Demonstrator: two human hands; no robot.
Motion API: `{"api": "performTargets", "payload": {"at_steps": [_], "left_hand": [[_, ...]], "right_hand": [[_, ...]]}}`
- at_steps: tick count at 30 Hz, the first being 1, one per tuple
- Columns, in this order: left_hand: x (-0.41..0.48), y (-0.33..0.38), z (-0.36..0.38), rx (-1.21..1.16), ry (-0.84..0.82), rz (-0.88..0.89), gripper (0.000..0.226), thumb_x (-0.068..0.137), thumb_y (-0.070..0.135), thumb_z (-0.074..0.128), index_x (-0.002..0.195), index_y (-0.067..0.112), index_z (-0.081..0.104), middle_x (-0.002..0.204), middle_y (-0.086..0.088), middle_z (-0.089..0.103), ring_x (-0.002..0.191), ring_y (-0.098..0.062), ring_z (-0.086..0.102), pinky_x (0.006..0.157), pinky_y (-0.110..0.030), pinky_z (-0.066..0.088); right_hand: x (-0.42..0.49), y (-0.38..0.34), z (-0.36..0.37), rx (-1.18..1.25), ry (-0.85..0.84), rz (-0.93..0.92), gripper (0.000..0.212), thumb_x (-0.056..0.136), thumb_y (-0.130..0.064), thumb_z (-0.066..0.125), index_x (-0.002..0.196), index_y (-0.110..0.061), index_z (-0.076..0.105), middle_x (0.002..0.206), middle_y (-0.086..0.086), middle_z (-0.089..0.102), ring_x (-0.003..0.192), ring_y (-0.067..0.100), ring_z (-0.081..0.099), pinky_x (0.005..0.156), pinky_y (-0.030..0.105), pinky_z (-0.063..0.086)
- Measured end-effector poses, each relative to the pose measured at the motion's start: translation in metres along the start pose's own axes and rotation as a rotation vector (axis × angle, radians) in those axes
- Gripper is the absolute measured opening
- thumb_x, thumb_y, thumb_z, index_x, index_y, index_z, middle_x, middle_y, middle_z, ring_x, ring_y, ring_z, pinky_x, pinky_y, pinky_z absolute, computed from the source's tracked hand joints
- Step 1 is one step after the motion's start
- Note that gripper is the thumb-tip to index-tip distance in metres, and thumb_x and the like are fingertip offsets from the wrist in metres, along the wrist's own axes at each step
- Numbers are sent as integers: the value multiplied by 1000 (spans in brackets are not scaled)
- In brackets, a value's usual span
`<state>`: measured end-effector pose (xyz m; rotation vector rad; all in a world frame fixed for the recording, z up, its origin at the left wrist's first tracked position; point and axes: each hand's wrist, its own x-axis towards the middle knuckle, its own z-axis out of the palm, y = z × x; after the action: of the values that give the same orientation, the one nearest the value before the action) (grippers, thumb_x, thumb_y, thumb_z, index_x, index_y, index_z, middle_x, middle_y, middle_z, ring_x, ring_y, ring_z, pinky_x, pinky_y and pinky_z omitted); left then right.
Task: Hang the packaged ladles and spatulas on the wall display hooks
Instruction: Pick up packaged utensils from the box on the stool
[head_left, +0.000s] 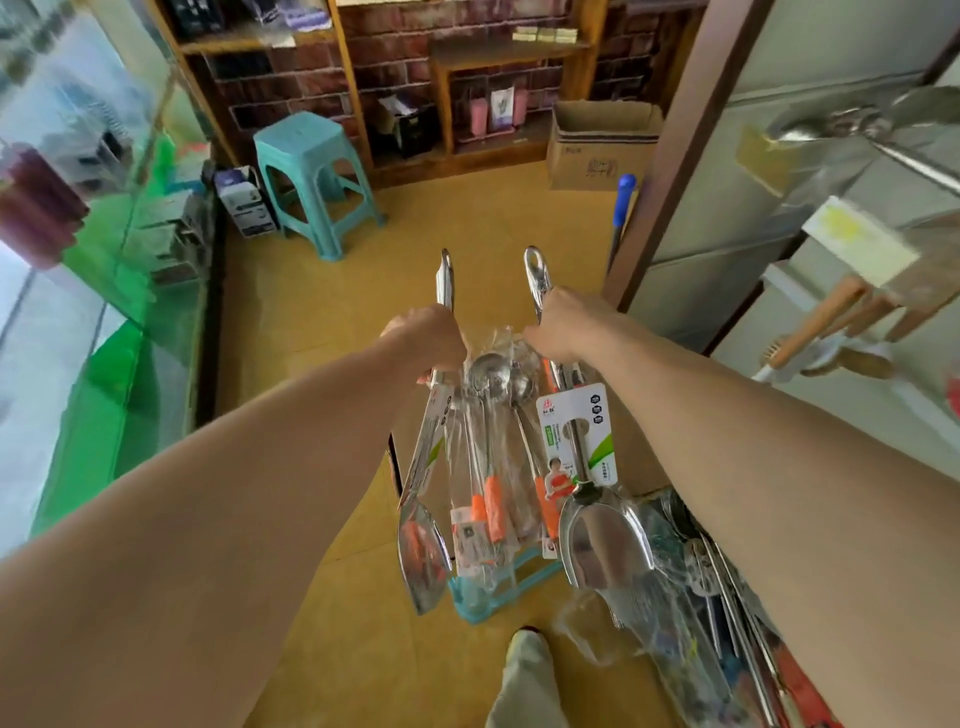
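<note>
- Gripping one steel handle apiece, both fists were closed tight: the left hand (428, 338) round a carded spatula (423, 551), the right hand (563, 325) round a broader spatula (605, 540), blades hanging down over the floor.
- A clear bag of orange-handled ladles (491, 441) dangled between the fists. Which hand pinched it, I couldn't tell, and a loose pinch there looked the likeliest drop.
- The wall display (779, 249) stood off to the right, well apart from the load, its hung utensils (852, 124) blurred. Swinging the load across could have clipped them or knocked one loose.
- Both hands full meant no free fingers to line a handle's hole onto the display, so a fumble was on the cards.
- The utensil pile (691, 571) sat just below the right forearm, and a low swing might have snagged it.
</note>
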<state>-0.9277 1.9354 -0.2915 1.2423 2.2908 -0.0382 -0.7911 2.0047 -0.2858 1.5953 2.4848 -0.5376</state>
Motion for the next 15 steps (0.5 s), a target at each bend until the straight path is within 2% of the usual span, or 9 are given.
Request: {"api": "performTargets", "payload": {"at_steps": [1, 4, 5, 7, 8, 10, 12, 15], "left_hand": [[9, 2, 2, -12, -5, -17, 29, 93, 3, 51, 120, -5, 53, 92, -13, 65, 77, -22, 70, 73, -33, 59], [35, 5, 9, -26, -19, -76, 30, 94, 4, 49, 122, -4, 52, 83, -11, 64, 67, -19, 68, 56, -28, 57], [42, 5, 12, -31, -31, -98, 30, 93, 5, 50, 122, -4, 53, 86, -12, 65, 65, -19, 68, 54, -27, 56], [55, 4, 19, -41, -60, -141, 32, 92, 7, 56, 122, -3, 53, 102, -15, 68, 68, -20, 69, 59, -28, 57], [61, 2, 23, -48, -69, -160, 34, 91, 8, 57, 123, -3, 52, 105, -15, 67, 70, -20, 69, 62, -28, 58], [73, -2, 31, -75, -82, -194, 34, 92, 10, 56, 123, -4, 52, 95, -14, 66, 72, -21, 69, 66, -29, 59], [84, -6, 38, -114, -99, -227, 32, 93, 11, 54, 121, -4, 52, 82, -11, 61, 76, -22, 70, 73, -32, 59], [98, -12, 47, -156, -107, -264, 33, 94, 13, 53, 123, -4, 51, 89, -12, 62, 77, -22, 69, 69, -32, 59]], "right_hand": [[7, 1, 0, -18, -18, -17, 13, 95, -24, 50, 96, -11, 51, 82, 4, 51, 77, 23, 52, 50, 27, 31], [29, 8, 3, -51, -84, -28, 27, 96, -25, 48, 115, -7, 54, 87, 4, 50, 77, 22, 50, 48, 26, 28], [36, 10, 6, -59, -102, -29, 30, 96, -25, 47, 119, -6, 54, 87, 4, 50, 76, 21, 49, 49, 26, 26], [52, 14, 14, -72, -130, -36, 33, 97, -27, 46, 120, -5, 54, 92, 6, 53, 77, 22, 49, 50, 25, 27], [61, 15, 18, -76, -144, -46, 36, 97, -30, 46, 122, -5, 53, 99, 8, 56, 82, 23, 51, 54, 25, 33], [78, 17, 28, -82, -173, -60, 43, 97, -34, 45, 128, -4, 51, 117, 11, 57, 97, 26, 55, 68, 28, 39], [94, 17, 37, -91, -202, -61, 45, 97, -33, 45, 132, -4, 48, 127, 12, 54, 111, 27, 54, 76, 31, 40], [112, 17, 47, -119, -255, -74, 45, 97, -30, 46, 133, -4, 47, 130, 12, 53, 114, 28, 54, 75, 31, 39]]}}
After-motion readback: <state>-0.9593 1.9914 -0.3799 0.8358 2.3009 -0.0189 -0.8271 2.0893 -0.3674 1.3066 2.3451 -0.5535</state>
